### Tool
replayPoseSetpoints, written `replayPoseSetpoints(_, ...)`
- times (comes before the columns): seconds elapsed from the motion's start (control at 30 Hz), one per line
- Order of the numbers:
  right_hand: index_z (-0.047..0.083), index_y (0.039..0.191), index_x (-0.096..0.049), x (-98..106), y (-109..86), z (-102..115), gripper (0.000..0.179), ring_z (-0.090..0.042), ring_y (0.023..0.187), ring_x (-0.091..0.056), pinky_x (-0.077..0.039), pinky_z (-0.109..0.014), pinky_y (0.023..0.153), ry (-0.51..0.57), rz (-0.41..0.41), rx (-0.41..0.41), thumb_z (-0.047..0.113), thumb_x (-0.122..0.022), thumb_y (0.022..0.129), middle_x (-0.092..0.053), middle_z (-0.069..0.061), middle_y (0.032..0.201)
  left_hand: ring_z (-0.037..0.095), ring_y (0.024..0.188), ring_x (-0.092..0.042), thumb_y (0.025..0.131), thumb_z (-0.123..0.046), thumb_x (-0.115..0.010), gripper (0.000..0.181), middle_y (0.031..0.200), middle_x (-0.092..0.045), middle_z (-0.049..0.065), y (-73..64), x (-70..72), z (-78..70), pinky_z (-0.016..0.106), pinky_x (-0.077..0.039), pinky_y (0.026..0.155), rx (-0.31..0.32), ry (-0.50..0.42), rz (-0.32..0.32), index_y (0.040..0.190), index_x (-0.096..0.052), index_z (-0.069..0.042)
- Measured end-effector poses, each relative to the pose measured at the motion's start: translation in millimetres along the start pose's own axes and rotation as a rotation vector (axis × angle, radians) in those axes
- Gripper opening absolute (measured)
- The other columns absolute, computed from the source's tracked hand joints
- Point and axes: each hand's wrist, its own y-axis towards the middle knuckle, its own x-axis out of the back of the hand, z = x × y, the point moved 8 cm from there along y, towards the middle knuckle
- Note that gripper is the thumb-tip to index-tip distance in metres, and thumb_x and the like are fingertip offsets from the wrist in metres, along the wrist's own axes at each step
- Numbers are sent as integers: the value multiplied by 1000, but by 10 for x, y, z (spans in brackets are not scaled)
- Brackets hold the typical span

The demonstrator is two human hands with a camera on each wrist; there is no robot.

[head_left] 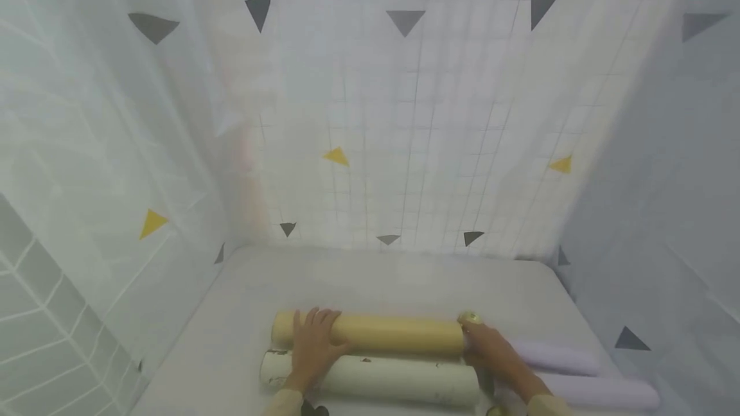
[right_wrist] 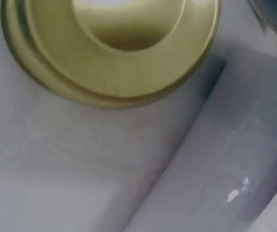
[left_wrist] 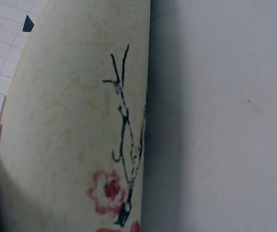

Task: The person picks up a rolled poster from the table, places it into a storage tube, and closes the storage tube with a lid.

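And the left hand (head_left: 315, 346) clasps the yellow roll (head_left: 405, 334) short of the table's (head_left: 376, 275) far edge, the right hand (head_left: 494, 353) at its other end, grip impossible to tell—likely light, stiff, slick, best held near both ends!

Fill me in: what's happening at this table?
A person's left hand rests on a yellow cylinder near its left end, while the right hand is at its right end. A gold round piece shows by the right hand; whether it is attached isn't clear. A cream cylinder lies alongside, nearer the person, and two pale lilac cylinders lie off to the right on the table.
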Motion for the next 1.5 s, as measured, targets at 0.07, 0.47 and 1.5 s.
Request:
replayPoseSetpoints(0.07,6,143,-55,-11,-22,-28,73,-35,119,-66,-53,-58,105,0,7,6,22,-84,78,-69,-12,133,36,122,-62,66,-56,-86,72,120,-73,6,-20,21,-13,75,-33,114,-7,18,-10,123,-69,-15)
replayPoseSetpoints(0.47,8,122,-66,121,-109,-199,65,-36,109,-65,-51,-64,91,-233,-21,-81,21,-91,64,-71,-13,120,36,125,-61,68,-55,-85,71,124,-72,6,-42,31,11,74,-31,117,15,35,15,125,-68,-16)
replayPoseSetpoints(1.5,12,138,-58,-43,104,56,65,-29,121,-66,-52,-55,109,-24,-16,-94,20,-84,79,-70,-8,132,38,132,-56,66,-44,-90,73,128,-71,3,42,-126,31,81,-19,118,12,-1,104,131,-65,-21)
